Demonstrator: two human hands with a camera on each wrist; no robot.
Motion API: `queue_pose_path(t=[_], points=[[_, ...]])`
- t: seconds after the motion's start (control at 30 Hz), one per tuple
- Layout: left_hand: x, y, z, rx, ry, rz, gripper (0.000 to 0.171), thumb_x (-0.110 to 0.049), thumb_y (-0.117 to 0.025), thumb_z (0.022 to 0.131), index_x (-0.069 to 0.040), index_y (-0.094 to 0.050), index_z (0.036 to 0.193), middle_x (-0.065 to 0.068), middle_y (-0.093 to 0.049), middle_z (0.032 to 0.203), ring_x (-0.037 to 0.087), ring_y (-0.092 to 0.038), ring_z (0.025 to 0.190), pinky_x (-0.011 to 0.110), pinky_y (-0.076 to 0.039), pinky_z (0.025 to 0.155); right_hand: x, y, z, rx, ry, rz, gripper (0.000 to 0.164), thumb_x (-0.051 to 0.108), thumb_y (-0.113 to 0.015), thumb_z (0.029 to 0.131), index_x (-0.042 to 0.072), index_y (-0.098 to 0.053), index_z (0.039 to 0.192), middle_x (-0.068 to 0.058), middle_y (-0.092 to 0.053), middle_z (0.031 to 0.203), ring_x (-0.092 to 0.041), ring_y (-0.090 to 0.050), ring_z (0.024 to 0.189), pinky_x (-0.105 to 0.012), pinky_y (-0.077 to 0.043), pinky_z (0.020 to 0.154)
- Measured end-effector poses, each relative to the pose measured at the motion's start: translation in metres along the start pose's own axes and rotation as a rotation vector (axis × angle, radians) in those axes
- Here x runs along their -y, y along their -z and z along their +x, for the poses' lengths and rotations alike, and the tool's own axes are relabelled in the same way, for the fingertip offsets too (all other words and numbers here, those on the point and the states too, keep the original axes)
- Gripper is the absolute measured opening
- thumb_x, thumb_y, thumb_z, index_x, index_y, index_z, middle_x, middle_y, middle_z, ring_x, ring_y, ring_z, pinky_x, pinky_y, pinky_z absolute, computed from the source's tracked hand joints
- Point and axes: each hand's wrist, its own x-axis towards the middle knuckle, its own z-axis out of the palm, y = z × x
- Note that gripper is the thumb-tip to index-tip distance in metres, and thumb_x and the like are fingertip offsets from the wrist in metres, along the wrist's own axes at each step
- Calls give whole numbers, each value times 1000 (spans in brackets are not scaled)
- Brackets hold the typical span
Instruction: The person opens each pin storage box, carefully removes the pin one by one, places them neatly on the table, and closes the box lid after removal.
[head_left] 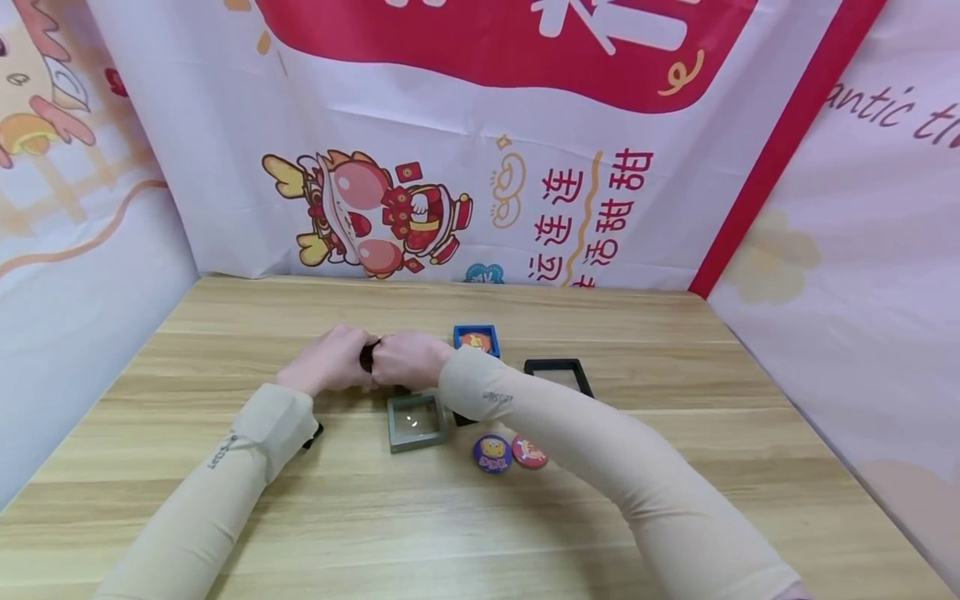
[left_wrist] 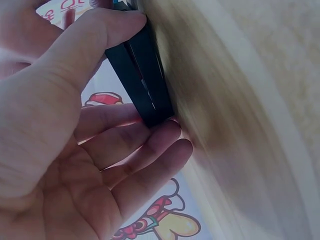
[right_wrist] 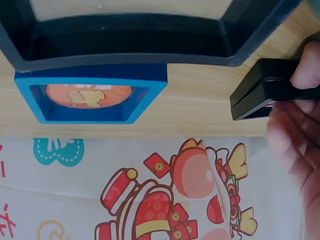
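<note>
In the head view my left hand [head_left: 330, 360] and right hand [head_left: 412, 358] meet at the left-middle of the table, around a small dark frame [head_left: 367, 357]. The left wrist view shows it as a black display frame [left_wrist: 142, 75], tilted edge-on, with a thin gap between its two halves. My left thumb lies over its upper end while my fingers bear against its lower end. Seen from the right wrist, the frame [right_wrist: 260, 90] is pinched between a thumb and fingers, and a bit of red shows inside it. My right fingertips are mostly hidden in the head view.
A grey-green frame [head_left: 415, 421] lies just nearer than my hands. Right of them sit a blue frame [head_left: 476, 328] holding an orange badge and a black frame [head_left: 555, 364]. Purple [head_left: 492, 453] and red [head_left: 529, 452] badges lie near my right sleeve, which partly covers another black frame [right_wrist: 125, 47].
</note>
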Motion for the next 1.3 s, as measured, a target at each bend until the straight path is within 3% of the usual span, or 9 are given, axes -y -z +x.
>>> queue_pose_path(t=[0.43,0.67,0.8,1.03,1.17,1.3], points=[[-1,-3,2,7,48,18,18,-23,-81,75,-17,-67,84,0,-62,79,23,-56,74,41,-48,70,8,-1,-3,84,-16,-224,19,19,-51,104,16,-69,110,0,-67,96,-14,-60,80,-27,-52,70],[1,-1,1,9,32,-4,22,-18,-84,72,-15,-66,85,1,-60,77,22,-55,72,39,-46,67,-1,1,-5,60,-25,-13,16,21,-54,100,17,-70,102,3,-65,93,-12,-58,75,-27,-51,65],[2,-1,0,14,18,-35,22,-19,-86,72,-16,-67,84,-1,-61,76,21,-54,70,38,-46,66,-4,2,-4,17,-24,3,17,20,-54,99,17,-70,95,4,-65,86,-12,-57,70,-27,-51,62],[6,-2,-2,-6,22,-7,22,-19,-84,71,-16,-67,86,-1,-62,78,21,-56,73,41,-48,69,3,1,2,36,14,-126,22,18,-48,103,16,-70,100,1,-67,91,-13,-60,75,-27,-52,65],[6,-3,-1,-17,20,15,31,-18,-83,68,-12,-69,94,0,-64,84,23,-58,78,45,-50,74,8,-2,3,44,25,-237,25,15,-44,104,13,-69,104,0,-67,92,-13,-60,75,-26,-51,66],[6,-2,0,-15,18,9,38,-19,-83,69,-11,-69,103,2,-66,91,24,-60,84,48,-50,79,8,-3,4,42,27,-270,26,15,-45,104,12,-70,106,-2,-68,94,-13,-60,76,-25,-50,66]])
